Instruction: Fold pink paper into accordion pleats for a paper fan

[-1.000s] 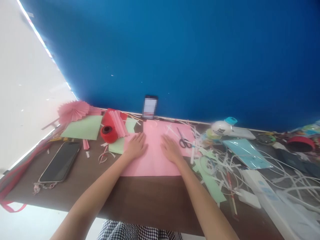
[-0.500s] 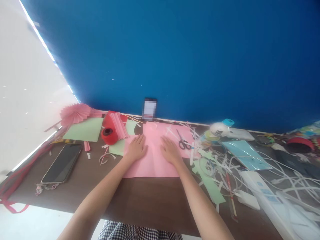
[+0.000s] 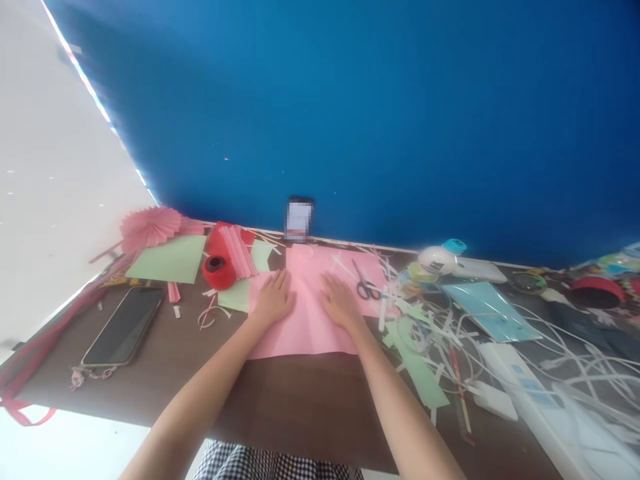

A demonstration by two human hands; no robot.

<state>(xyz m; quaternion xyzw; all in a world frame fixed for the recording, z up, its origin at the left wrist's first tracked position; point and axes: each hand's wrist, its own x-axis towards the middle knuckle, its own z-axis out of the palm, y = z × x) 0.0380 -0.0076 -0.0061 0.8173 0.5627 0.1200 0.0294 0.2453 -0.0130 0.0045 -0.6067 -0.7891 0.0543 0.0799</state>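
A sheet of pink paper (image 3: 306, 330) lies on the dark table in front of me, bulging slightly along its middle. My left hand (image 3: 273, 298) rests flat on its left side, fingers stretched forward. Opposite it, my right hand (image 3: 340, 300) presses flat on the right side, fingers also extended. Neither hand grips anything. Beyond the right hand, dark-handled scissors (image 3: 367, 289) lie on another pink sheet (image 3: 325, 257) with white paper strips. To the left of my left hand stands a red tape roll (image 3: 219, 272) beside a pleated pink paper piece (image 3: 239, 252).
At left are a smartphone (image 3: 123, 327), a green paper sheet (image 3: 169, 259) and a pink paper fan (image 3: 151, 228). A small propped screen (image 3: 299, 219) stands by the blue wall. Paper scraps, white cables, a power strip (image 3: 533, 393) and a blue packet (image 3: 490, 310) crowd the right.
The middle of the pink sheet has risen into a clearer ridge, and its front edge now curves. Both hands stay flat in nearly the same place.
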